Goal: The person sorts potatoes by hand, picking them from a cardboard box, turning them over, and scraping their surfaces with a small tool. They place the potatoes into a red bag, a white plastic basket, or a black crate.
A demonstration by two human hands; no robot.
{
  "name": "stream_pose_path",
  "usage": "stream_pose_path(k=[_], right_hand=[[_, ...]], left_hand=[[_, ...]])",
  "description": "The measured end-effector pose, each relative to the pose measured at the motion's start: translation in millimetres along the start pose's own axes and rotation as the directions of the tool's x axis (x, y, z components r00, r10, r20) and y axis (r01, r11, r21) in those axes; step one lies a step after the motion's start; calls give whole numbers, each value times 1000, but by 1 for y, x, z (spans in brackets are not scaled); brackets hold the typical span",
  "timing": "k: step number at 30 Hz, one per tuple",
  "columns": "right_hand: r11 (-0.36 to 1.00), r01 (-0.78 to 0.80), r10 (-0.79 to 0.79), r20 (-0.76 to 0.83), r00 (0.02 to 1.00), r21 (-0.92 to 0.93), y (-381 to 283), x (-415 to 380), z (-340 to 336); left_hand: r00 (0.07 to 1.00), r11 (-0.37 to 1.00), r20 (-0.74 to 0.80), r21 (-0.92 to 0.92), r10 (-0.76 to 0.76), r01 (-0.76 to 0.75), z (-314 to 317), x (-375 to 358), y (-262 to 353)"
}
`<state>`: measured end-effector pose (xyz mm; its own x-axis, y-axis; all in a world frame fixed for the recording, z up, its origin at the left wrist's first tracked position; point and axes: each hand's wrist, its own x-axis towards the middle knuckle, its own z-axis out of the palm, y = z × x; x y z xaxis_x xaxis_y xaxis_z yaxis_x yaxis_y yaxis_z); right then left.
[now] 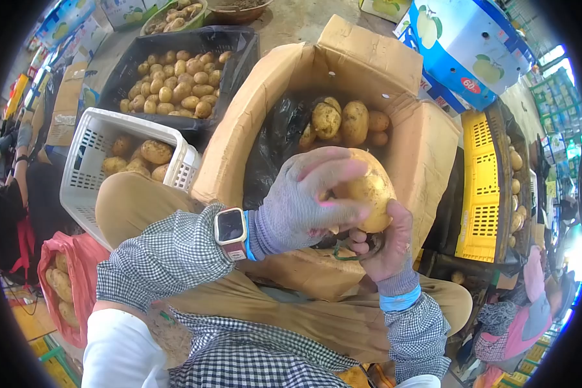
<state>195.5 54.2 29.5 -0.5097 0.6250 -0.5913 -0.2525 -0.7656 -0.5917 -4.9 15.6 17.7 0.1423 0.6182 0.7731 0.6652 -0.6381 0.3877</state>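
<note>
Head view: both my gloved hands, left (320, 197) and right (388, 242), on one large potato (368, 191) above the open cardboard box (427, 152). More potatoes (349, 123) and black plastic (278, 139) inside. White crate (84, 155) with potatoes at left, dark crate (119, 74) of smaller ones behind it.

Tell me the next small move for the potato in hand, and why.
Probably rotate the large potato slightly with the right hand, easing the left hand aside. The fingers cover part of its skin, so that side seems worth exposing for a look.
</note>
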Motion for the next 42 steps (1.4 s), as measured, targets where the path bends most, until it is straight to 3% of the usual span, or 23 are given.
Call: stream_pose_path(k=[4,6,9,10,11,12,13,14,15,16,17,18,19,21,25,28,29,30,31,33,34,38,42], right_hand=[[994,-35,34,7,999,100,-2,2,7],[999,16,-14,-45,999,28,-2,6,4],[987,133,-143,-125,982,-88,1,9,-4],[986,142,-152,-130,980,-86,-1,6,-3],[926,234,-273,-97,957,-297,-4,3,0],[813,311,-378,-40,925,-492,-5,1,3],[813,312,-383,-47,923,-491,-2,2,4],[724,467,-529,26,848,-507,2,4,6],[611,605,-656,102,748,-510,5,7,5],[613,605,-657,97,748,-509,6,8,1],[452,640,-688,214,694,-621,7,9,-5],[270,660,-691,336,640,-701,6,10,-9],[271,660,-693,333,639,-701,4,9,-10],[395,673,-639,340,690,-626,-3,5,-10],[562,629,-576,292,764,-537,-13,-1,-10],[174,754,-609,532,588,-634,-19,2,-14],[444,667,-594,361,719,-598,-19,0,-8],[681,539,-516,197,833,-496,-19,-1,-4],[683,540,-517,198,833,-492,-16,0,-4],[905,389,-362,169,917,-171,-9,2,-5],[979,170,-137,248,959,-116,-15,-1,-9],[990,104,-78,246,966,-94,-11,0,-7],[979,203,-195,267,944,-4,-11,3,-12]], left_hand=[[996,996,46,52,72,-74,-1,-7,-6],[981,980,12,48,-194,193,-6,-8,-9],[941,942,-37,3,-336,336,-10,-5,-17],[884,871,50,-150,-465,467,-9,-9,-17],[888,874,54,-157,-457,460,-6,-8,-14],[724,614,215,-407,-655,676,-3,-7,-10],[519,238,428,-555,-739,797,-2,-6,-7],[382,-42,630,-550,-676,834,-8,-3,-8],[382,-42,634,-548,-673,836,-9,0,-8],[351,-186,727,-546,-590,817,-10,2,-7],[328,-327,806,-521,-492,789,-12,3,-7],[308,-324,807,-508,-504,798,-15,4,-7],[307,-323,808,-505,-502,800,-15,3,-7],[402,-291,741,-611,-537,736,-12,0,-6],[425,-265,734,-619,-530,739,-8,1,-4],[539,-89,605,-709,-586,700,2,-6,-7],[539,-87,608,-707,-584,702,2,-6,-5],[622,96,538,-708,-569,700,1,-5,-2],[701,277,471,-686,-535,673,0,-4,-1],[775,392,404,-692,-486,606,2,-5,-7],[839,497,339,-687,-427,530,1,-6,-9],[863,497,334,-713,-379,495,-6,-2,-7],[823,417,322,-741,-468,527,-10,2,0]])
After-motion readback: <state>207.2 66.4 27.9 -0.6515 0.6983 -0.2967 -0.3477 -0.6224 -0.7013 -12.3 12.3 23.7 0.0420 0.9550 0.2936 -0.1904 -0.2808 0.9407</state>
